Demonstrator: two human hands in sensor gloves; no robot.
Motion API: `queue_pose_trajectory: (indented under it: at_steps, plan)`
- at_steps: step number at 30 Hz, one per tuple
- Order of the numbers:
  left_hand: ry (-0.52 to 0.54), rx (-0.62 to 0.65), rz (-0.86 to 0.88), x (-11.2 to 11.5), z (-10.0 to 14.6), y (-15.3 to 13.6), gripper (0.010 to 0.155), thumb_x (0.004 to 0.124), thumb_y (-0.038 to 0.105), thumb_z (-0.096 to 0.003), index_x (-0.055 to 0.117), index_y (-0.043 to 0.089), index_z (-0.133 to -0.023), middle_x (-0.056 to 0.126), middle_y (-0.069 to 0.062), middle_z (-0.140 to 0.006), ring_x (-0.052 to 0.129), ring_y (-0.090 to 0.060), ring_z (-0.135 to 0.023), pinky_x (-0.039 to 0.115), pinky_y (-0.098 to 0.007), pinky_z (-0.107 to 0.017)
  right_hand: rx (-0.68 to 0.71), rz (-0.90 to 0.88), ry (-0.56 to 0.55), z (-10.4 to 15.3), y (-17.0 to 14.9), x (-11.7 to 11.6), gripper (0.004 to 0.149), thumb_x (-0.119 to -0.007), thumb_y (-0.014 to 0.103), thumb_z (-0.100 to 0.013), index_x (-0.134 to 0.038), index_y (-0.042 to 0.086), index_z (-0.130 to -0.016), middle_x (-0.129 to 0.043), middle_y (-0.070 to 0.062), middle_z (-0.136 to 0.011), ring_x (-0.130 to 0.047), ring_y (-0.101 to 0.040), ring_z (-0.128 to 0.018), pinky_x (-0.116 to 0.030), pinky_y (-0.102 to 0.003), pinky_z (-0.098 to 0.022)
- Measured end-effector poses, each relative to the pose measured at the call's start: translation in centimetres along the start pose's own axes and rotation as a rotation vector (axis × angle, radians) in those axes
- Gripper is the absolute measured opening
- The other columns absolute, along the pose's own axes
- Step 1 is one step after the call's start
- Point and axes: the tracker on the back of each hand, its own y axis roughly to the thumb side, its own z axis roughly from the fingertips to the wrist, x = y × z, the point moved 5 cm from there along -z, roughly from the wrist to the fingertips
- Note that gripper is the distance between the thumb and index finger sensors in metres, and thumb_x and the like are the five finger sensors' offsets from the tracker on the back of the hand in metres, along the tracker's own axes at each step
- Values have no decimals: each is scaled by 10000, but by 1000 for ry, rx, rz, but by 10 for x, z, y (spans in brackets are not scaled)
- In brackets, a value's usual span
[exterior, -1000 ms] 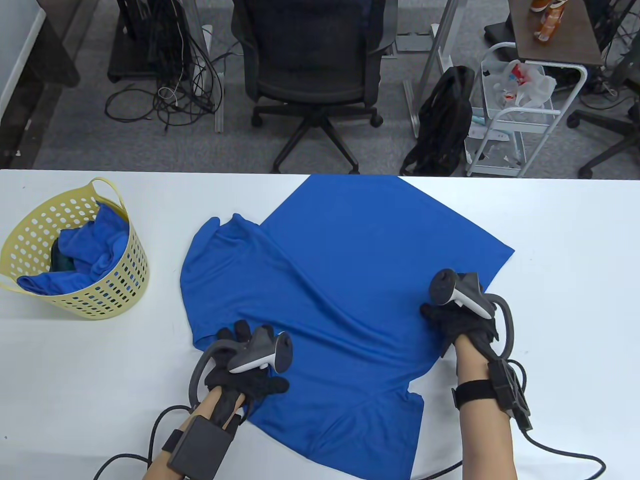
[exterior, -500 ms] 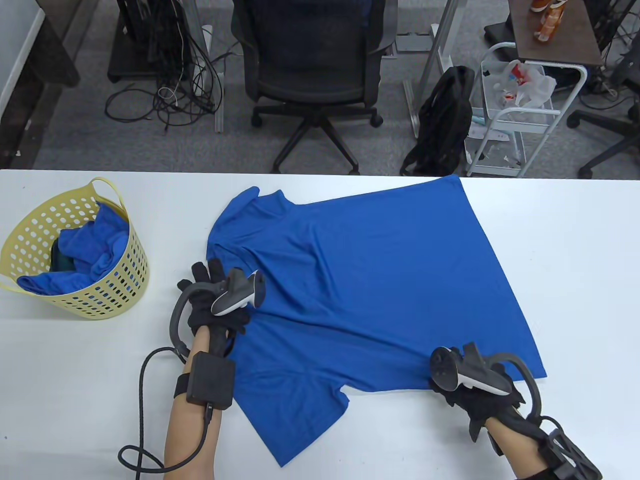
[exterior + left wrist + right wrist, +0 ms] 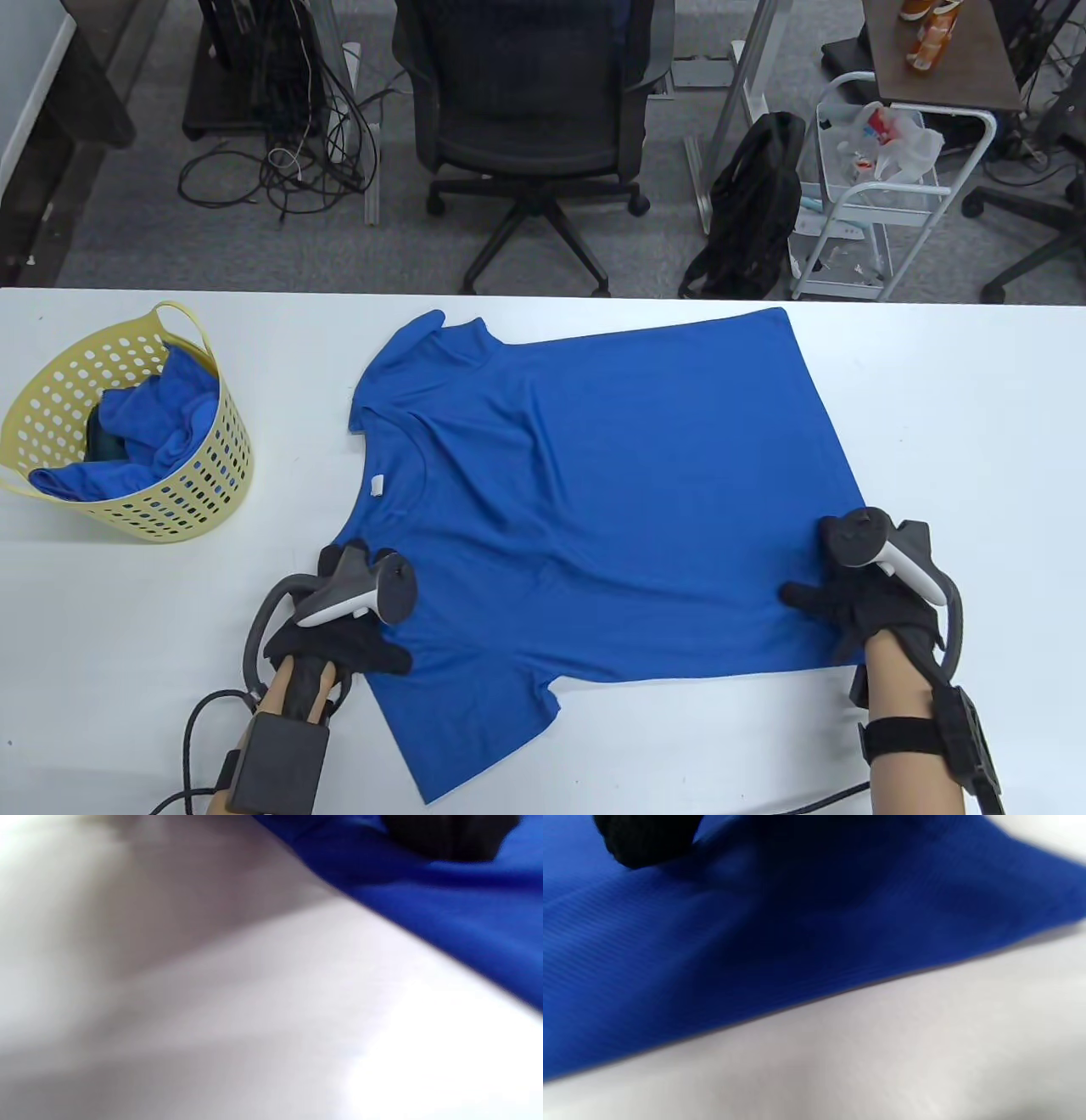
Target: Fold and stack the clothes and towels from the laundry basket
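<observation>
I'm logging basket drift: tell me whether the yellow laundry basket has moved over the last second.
No. The yellow laundry basket sits in the same spot by the table's left edge.

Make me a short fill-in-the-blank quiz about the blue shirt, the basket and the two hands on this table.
The T-shirt spread on the table is ____.
The laundry basket is ____ in colour.
The right hand rests on the shirt's ____ corner.
The left hand rests by a ____.

Answers: blue; yellow; hem; sleeve

Plain blue t-shirt (image 3: 594, 475), perforated yellow basket (image 3: 191, 501), white table (image 3: 976, 407)
</observation>
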Motion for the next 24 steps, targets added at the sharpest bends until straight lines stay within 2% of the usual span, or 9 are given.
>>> queue_pose_trajectory:
  at_steps: [6, 10, 17, 24]
  plan:
    - [-25, -97, 38, 8, 5, -47, 1219, 789, 622, -353, -25, 159, -1135, -18, -275, -1193, 124, -572, -1071, 410, -758, -745, 88, 287, -35, 41, 37, -21, 1069, -667, 652, -501, -132, 9, -1166, -125, -349, -1183, -298, -658, -1051, -423, -800, -705]
    - [-28, -120, 103, 22, 16, -62, 1243, 795, 635, -342, -40, 155, -1128, -29, -276, -1181, 124, -598, -1060, 403, -760, -743, 140, 341, -30, 57, 49, -40, 1097, -654, 661, -496, -98, -20, -1152, -107, -387, -1161, -266, -661, -1044, -409, -810, -696]
    - [-10, -105, 126, 42, 37, -66, 1259, 800, 643, -346, -41, 142, -1136, -32, -305, -1176, 139, -627, -1058, 413, -763, -737, 152, 299, -20, 66, 43, -50, 1118, -688, 647, -478, -68, -4, -1143, -35, -328, -1160, -142, -612, -1041, -341, -818, -699]
    - [30, -94, 142, 40, 48, -62, 1210, 790, 657, -365, 63, 134, -1180, 76, -320, -1207, 250, -643, -1076, 453, -750, -733, 142, 227, -29, 62, 32, -49, 1127, -736, 625, -439, -69, 34, -1131, -8, -270, -1152, -89, -566, -1035, -303, -814, -702]
